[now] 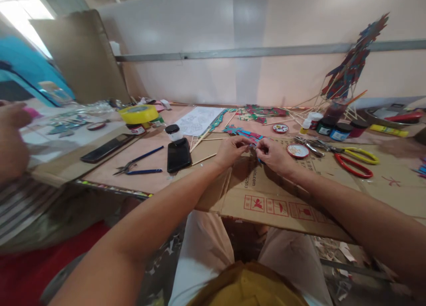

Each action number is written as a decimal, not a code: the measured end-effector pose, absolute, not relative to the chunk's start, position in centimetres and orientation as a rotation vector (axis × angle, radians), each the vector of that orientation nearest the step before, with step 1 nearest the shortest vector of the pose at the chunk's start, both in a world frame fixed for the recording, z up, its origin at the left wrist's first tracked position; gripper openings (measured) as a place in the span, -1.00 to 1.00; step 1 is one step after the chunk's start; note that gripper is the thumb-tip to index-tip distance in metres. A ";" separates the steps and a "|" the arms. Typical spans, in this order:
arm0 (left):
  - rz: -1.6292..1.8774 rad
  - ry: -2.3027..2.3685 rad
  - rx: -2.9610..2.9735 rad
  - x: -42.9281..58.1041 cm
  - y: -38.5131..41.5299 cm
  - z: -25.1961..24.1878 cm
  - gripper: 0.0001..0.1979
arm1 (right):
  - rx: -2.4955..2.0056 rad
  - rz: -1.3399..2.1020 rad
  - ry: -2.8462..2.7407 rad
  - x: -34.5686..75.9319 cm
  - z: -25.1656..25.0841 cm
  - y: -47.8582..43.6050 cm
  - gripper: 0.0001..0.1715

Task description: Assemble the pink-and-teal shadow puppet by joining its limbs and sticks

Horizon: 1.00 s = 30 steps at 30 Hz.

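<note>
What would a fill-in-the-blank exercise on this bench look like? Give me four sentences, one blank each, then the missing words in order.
1. Below the left hand and right hand lies cardboard with boxed symbols printed in ____.
2. The white jar just behind a phone has a ____ lid.
3. In the picture, the blue-handled pliers lie to the ____ of that phone.
4. The big roll of tape is ____.

Missing words: red; black; left; yellow.

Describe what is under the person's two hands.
Brown cardboard lies beneath the left hand and right hand; black printing shows near them. Whatever is directly below the hands is covered.
</note>
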State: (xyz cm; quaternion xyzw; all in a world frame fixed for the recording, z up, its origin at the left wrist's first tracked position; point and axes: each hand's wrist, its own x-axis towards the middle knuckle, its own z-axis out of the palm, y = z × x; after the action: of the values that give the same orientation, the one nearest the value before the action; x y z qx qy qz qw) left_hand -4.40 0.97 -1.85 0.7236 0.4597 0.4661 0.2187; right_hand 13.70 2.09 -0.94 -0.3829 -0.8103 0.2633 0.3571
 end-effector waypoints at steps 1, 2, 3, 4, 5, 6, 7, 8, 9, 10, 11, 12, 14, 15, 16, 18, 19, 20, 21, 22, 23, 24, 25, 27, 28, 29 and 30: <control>1.284 1.262 1.956 -4.3 1.0 -1.8 -0.90 | -0.990 0.704 -2.079 13.6 -0.8 2.2 -0.98; 1.293 1.253 1.911 -4.2 1.1 -1.8 -0.90 | -0.991 0.736 -2.066 13.4 -0.7 2.3 -0.97; 1.310 1.241 1.868 -4.0 1.2 -1.8 -0.90 | -0.988 0.769 -2.053 13.3 -0.6 2.5 -0.95; 1.328 1.228 1.828 -4.0 1.3 -1.8 -0.90 | -0.983 0.799 -2.041 13.1 -0.5 2.6 -0.93; 1.339 1.216 1.794 -3.9 1.5 -1.9 -0.89 | -0.977 0.824 -2.029 12.9 -0.5 2.7 -0.91; 1.347 1.208 1.766 -3.8 1.6 -2.0 -0.89 | -0.969 0.850 -2.015 12.8 -0.5 2.9 -0.89; 1.353 1.203 1.744 -3.8 1.7 -2.1 -0.89 | -0.962 0.878 -1.994 12.6 -0.6 3.0 -0.87; 1.355 1.200 1.733 -3.8 1.8 -2.3 -0.89 | -0.959 0.906 -1.967 12.5 -0.7 3.2 -0.86; 1.354 1.202 1.732 -3.9 1.9 -2.4 -0.89 | -0.961 0.936 -1.937 12.4 -0.7 3.3 -0.84; 1.353 1.210 1.740 -3.9 1.9 -2.5 -0.89 | -0.968 0.968 -1.907 12.3 -0.8 3.3 -0.83; 1.353 1.225 1.752 -3.9 1.9 -2.6 -0.89 | -0.980 0.998 -1.884 12.2 -0.8 3.4 -0.81; 1.353 1.243 1.766 -4.0 1.9 -2.7 -0.89 | -0.996 1.024 -1.868 12.2 -0.8 3.4 -0.80; 1.354 1.271 1.796 -4.1 1.8 -2.7 -0.89 | -1.025 1.059 -1.856 12.2 -0.6 3.3 -0.79; 1.355 1.277 1.811 -4.1 1.8 -2.7 -0.89 | -1.035 1.068 -1.861 12.2 -0.4 3.3 -0.78; 1.354 1.280 1.830 -4.2 1.7 -2.6 -0.89 | -1.041 1.065 -1.872 12.3 -0.3 3.2 -0.79; 1.343 1.283 1.879 -4.2 1.5 -2.4 -0.88 | -1.047 1.037 -1.905 12.4 0.1 3.3 -0.80; 1.337 1.286 1.905 -4.2 1.4 -2.2 -0.87 | -1.047 1.020 -1.923 12.5 0.2 3.3 -0.80; 1.330 1.287 1.926 -4.2 1.2 -2.0 -0.86 | -1.047 1.001 -1.937 12.6 0.3 3.4 -0.80; 1.322 1.283 1.937 -4.2 1.1 -1.8 -0.85 | -1.046 0.984 -1.946 12.7 0.4 3.4 -0.81; 1.312 1.272 1.939 -4.2 1.0 -1.7 -0.84 | -1.044 0.966 -1.950 12.7 0.3 3.4 -0.81; 1.306 1.259 1.935 -4.2 0.9 -1.5 -0.84 | -1.042 0.945 -1.952 12.7 0.3 3.4 -0.81; 1.304 1.244 1.925 -4.2 0.9 -1.5 -0.84 | -1.039 0.918 -1.953 12.6 0.1 3.4 -0.81; 1.304 1.229 1.915 -4.2 0.9 -1.4 -0.84 | -1.034 0.889 -1.952 12.6 0.0 3.4 -0.82; 1.317 1.215 1.897 -4.2 1.0 -1.4 -0.85 | -1.016 0.829 -1.950 12.4 -0.3 3.2 -0.84; 1.323 1.217 1.892 -4.1 1.1 -1.5 -0.86 | -1.003 0.799 -1.950 12.3 -0.5 3.1 -0.85; 1.327 1.225 1.891 -4.1 1.1 -1.5 -0.86 | -0.992 0.769 -1.952 12.3 -0.6 3.0 -0.85; 1.327 1.238 1.894 -4.1 1.2 -1.6 -0.87 | -0.985 0.738 -1.954 12.2 -0.6 2.9 -0.86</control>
State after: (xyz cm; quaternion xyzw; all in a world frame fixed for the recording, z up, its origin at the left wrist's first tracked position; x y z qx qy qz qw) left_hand -4.11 1.21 -1.59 0.6979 0.4561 0.4890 0.2564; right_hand 12.21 2.85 -0.62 -0.3901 -0.7740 0.2923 0.4041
